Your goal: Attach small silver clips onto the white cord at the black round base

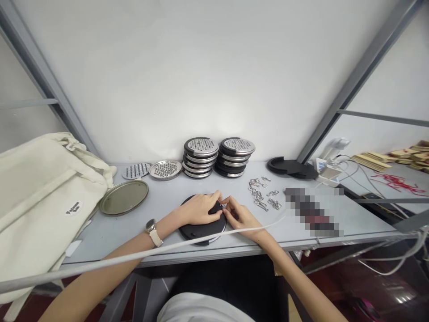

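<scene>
Far left now: a cream bag (pixel 36 214), slumped over the end of the bench (pixel 161 192). Just beside it, an olive-green plate (pixel 124 197); behind that, 2 metal grater plates (pixel 165 169), side by side. On to a stack of grater discs (pixel 200 158) by the wall, with a 2nd stack (pixel 236 156) close alongside. And in front of both, near the bench's front edge, the black disc (pixel 197 231), lying flat under the left hand (pixel 203 209), curled over and holding it. Meeting it at the disc's right side, the right hand (pixel 241 217), narrow, thumb and forefinger pinched on a small shiny piece (pixel 221 206), partly hidden by fingertips. Just past there, loose metal clasps (pixel 258 194)! Behind, black covers (pixel 284 165), overlapping. Far right, beyond the grey post, wooden pieces (pixel 370 161) and tangled red string (pixel 397 181).
</scene>
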A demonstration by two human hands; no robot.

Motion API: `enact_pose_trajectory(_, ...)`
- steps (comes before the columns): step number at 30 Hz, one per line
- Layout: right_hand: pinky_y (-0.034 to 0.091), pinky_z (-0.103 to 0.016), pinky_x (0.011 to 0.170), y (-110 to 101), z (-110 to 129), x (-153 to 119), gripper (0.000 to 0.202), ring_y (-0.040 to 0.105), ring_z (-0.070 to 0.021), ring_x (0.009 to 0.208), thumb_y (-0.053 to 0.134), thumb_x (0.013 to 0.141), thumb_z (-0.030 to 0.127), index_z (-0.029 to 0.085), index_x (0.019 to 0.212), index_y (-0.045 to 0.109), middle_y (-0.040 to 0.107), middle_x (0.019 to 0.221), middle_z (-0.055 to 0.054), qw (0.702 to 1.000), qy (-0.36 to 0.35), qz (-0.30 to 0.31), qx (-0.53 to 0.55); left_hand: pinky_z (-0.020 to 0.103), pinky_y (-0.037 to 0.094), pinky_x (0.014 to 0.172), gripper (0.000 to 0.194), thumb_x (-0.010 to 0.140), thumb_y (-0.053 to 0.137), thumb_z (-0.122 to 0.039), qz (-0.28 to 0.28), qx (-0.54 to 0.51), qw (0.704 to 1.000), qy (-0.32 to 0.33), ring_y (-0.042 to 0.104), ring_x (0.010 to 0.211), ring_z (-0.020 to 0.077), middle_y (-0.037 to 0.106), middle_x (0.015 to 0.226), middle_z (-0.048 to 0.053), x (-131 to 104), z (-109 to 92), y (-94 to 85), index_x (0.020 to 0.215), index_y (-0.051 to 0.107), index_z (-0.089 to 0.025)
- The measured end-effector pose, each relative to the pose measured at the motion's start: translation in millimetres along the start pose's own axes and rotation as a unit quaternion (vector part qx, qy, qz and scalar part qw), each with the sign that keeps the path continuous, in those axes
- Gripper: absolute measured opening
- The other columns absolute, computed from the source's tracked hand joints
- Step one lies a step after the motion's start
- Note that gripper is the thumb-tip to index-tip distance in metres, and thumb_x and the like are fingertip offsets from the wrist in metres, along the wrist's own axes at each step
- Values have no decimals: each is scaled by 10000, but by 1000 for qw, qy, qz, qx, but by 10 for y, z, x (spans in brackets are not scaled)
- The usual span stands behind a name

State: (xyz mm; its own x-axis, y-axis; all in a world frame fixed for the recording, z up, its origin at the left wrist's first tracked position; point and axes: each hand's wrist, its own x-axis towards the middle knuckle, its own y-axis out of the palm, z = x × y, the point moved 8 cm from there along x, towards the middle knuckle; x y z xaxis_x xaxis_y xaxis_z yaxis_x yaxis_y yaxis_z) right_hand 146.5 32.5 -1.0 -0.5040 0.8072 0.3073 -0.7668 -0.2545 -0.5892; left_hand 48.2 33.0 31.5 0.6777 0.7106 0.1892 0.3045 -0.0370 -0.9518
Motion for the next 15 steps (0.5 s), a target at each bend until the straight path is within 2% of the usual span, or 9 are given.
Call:
enact_pose_trajectory(5, 369, -244, 588, 18, 27, -4, 177, 438, -121, 576, 372, 924, 293, 198, 1056, 439, 436, 651, 50, 1000, 1, 27, 8, 261, 338, 516, 213, 868, 467, -340, -3, 0, 1000, 3, 597, 631, 189, 599, 773, 15, 4, -11, -7, 997, 387, -191)
enact_pose_trajectory(11, 398, -257, 630, 3, 47, -1, 139, 495, -135, 632, 354, 935, 271, 205, 1017, 446, 500, 708, 22, 1000, -7, 30, -1, 259, 332, 513, 217, 872, 455, -343, 1, -5, 1000, 1, 588, 623, 191, 593, 745, 12, 3, -7, -2, 1007, 380, -189)
enact_pose_trajectory(15, 432, -290, 698, 19, 98, 6, 133, 556, -163, 729, 337, 931, 225, 201, 1021, 432, 578, 835, -38, 999, -19, 32, -31, 258, 347, 527, 230, 867, 457, -342, 5, -3, 1000, 3, 594, 649, 193, 599, 781, 24, 5, -2, 9, 1015, 376, -186)
